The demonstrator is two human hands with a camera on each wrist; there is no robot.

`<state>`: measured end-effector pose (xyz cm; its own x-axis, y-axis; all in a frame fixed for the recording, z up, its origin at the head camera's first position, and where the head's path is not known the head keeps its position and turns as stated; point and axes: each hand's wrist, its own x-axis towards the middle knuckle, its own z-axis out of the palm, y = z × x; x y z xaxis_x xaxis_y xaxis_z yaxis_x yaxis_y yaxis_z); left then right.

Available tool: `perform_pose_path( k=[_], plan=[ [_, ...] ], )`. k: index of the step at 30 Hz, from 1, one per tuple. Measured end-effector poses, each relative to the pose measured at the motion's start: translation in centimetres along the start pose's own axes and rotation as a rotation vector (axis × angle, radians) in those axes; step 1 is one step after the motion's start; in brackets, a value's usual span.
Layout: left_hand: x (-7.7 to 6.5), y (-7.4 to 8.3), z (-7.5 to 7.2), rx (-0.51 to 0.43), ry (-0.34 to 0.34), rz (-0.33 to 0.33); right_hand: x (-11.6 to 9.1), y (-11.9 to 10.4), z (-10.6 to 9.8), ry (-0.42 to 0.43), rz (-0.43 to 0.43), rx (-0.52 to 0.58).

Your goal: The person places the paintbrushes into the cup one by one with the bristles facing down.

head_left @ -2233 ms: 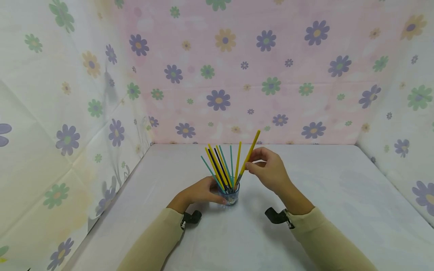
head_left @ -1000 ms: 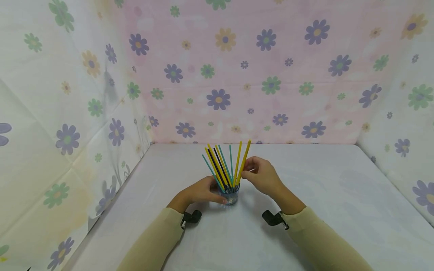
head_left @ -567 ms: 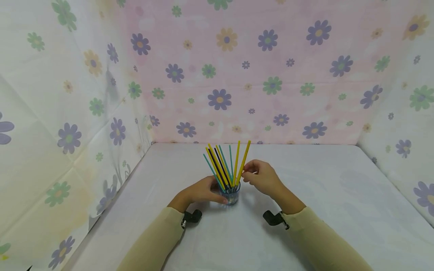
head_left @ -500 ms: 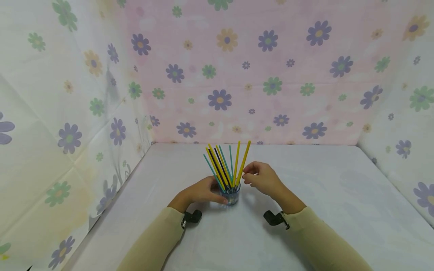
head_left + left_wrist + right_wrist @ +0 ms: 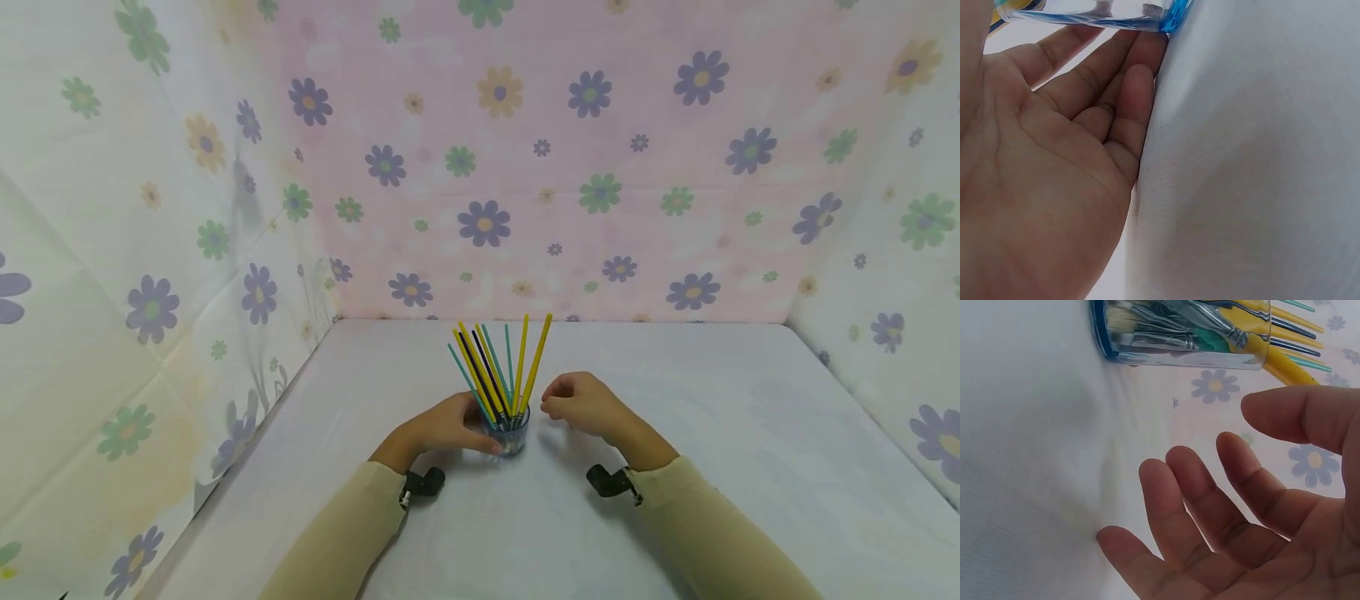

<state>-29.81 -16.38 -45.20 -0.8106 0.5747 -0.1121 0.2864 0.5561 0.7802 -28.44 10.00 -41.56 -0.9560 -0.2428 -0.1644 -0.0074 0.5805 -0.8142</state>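
A clear glass (image 5: 512, 442) with a blue base (image 5: 1100, 331) stands on the table, holding several paintbrushes bristles down. Their yellow, teal and dark handles fan out above the rim. My left hand (image 5: 448, 423) grips the glass from the left, thumb across its front and fingers behind. In the left wrist view, those fingers (image 5: 1091, 78) curve beneath the glass wall (image 5: 1175, 15) at the tabletop. The rightmost thick yellow paintbrush (image 5: 536, 362) leans toward the right. Just right of the glass is my right hand (image 5: 588, 407), its fingers loosely bent and holding nothing.
The white table (image 5: 750, 417) reaches back to a pink flowered cloth (image 5: 630, 225). Pale flowered cloths hang at the left (image 5: 172, 275) and right. A small black camera mount sits at each cuff.
My right hand has lowered the thick yellow paintbrush into the glass and let go of it. It has then drawn slightly down and right. My left hand has stayed at the glass.
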Motion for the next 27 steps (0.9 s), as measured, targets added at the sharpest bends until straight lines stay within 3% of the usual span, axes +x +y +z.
perform_pose_path(
  k=[8, 19, 27],
  plan=[
    [0.10, -0.03, 0.01, 0.001, -0.004, 0.027, -0.11, -0.02, -0.11, -0.008, -0.001, 0.002],
    [0.16, -0.38, 0.10, 0.016, 0.001, 0.002, 0.06, 0.13, 0.14, 0.005, 0.010, -0.014],
    [0.18, -0.27, 0.04, 0.019, -0.007, 0.019, 0.06, 0.06, 0.13, 0.014, 0.021, -0.032]
  ],
)
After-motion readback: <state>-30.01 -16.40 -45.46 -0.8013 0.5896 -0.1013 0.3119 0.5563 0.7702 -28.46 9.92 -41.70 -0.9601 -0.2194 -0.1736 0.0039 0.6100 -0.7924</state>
